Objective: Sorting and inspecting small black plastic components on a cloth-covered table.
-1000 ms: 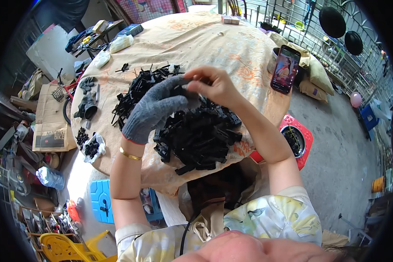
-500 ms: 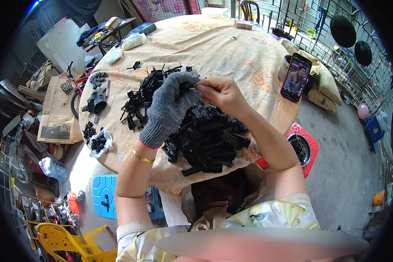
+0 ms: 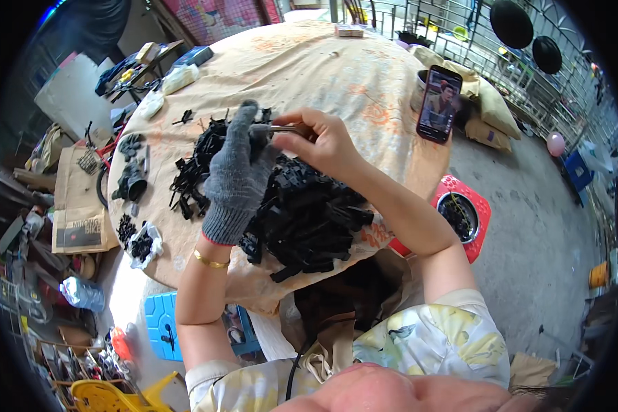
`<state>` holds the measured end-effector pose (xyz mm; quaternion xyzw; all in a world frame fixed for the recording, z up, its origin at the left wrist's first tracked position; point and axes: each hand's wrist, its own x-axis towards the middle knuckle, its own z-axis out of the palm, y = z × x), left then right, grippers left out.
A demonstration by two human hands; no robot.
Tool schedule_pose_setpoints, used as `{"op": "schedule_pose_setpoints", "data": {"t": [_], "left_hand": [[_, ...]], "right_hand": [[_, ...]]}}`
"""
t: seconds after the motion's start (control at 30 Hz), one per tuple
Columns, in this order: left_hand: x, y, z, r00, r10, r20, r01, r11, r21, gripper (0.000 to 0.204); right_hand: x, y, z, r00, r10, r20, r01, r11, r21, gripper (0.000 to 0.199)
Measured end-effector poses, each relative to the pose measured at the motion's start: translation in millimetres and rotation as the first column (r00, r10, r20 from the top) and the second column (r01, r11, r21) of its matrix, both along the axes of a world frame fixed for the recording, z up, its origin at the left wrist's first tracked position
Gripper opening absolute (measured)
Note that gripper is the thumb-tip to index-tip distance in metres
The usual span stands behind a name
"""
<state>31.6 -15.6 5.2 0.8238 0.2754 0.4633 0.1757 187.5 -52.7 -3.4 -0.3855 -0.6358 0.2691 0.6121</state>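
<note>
Head view: right hand (image 3: pixel 323 141) pinches thin metal tool (image 3: pixel 281 128) pointing leftward toward gloved left hand (image 3: pixel 237 175)

Setting: outdoor yard, daylight, bare grey concrete floor (image 3: pixel 535 233).

I sit at a round table under a pale orange patterned cloth (image 3: pixel 336 69). To my right, a metal wire fence (image 3: pixel 529 89) with two dark round pans (image 3: pixel 511 22) hanging on it; a red square plastic stool (image 3: pixel 468 214) stands on the concrete near the table edge. To my left, flattened brown cardboard (image 3: pixel 72 199), a blue plastic stool (image 3: pixel 163 323) and a yellow plastic chair (image 3: pixel 113 397) lie among clutter. A pink balloon (image 3: pixel 555 143) rests by the fence.
</note>
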Motion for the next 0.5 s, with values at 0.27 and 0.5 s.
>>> {"op": "schedule_pose_setpoints", "data": {"t": [0.27,0.5], "left_hand": [[-2.2,-15.7,19.9,0.954,0.247,-0.168,-0.086,0.765,0.639,0.063],[-18.3,-6.1,26.8,0.711,-0.443,0.547,0.696,0.333,-0.635,0.050]], "right_hand": [[8.3,6.6,-0.6,0.985,-0.118,0.122,0.090,0.972,0.218,0.017],[26.5,2.8,10.1,0.923,0.260,-0.284,-0.317,0.931,-0.178,0.015]]}}
